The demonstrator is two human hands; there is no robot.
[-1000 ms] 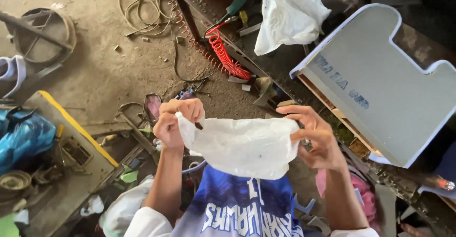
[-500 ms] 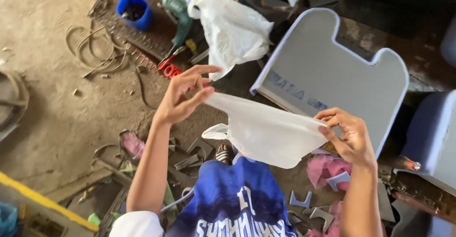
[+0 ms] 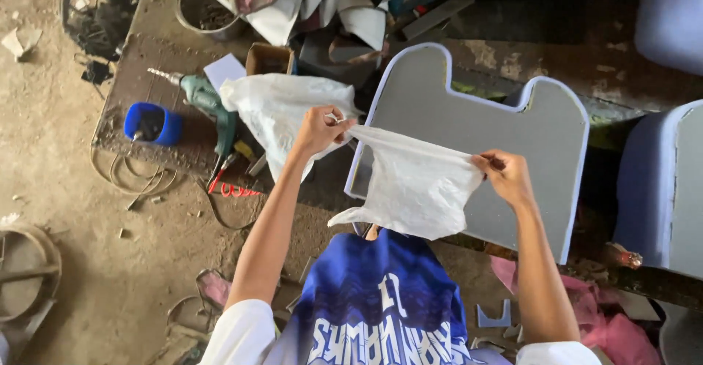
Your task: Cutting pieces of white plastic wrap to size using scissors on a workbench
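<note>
While both arms reach forward over a blue jersey (image 3: 381,299), the person stretches a thin white plastic bag (image 3: 417,185) between two hands, held in the air at chest height. At one top corner the left hand (image 3: 318,131) is closed in a pinch on the bag's edge, and at the other the right hand (image 3: 505,177) is closed the same way, so the upper edge runs taut between them and the rest hangs slack below. Behind the bag, a flat grey panel (image 3: 476,123) with a pale blue rim and a notched top lies on a worn workbench (image 3: 146,79). Just left of the left hand, a second crumpled white bag (image 3: 267,109) rests on the bench, next to a green power drill (image 3: 205,101) and a small blue tub (image 3: 151,123).
</note>
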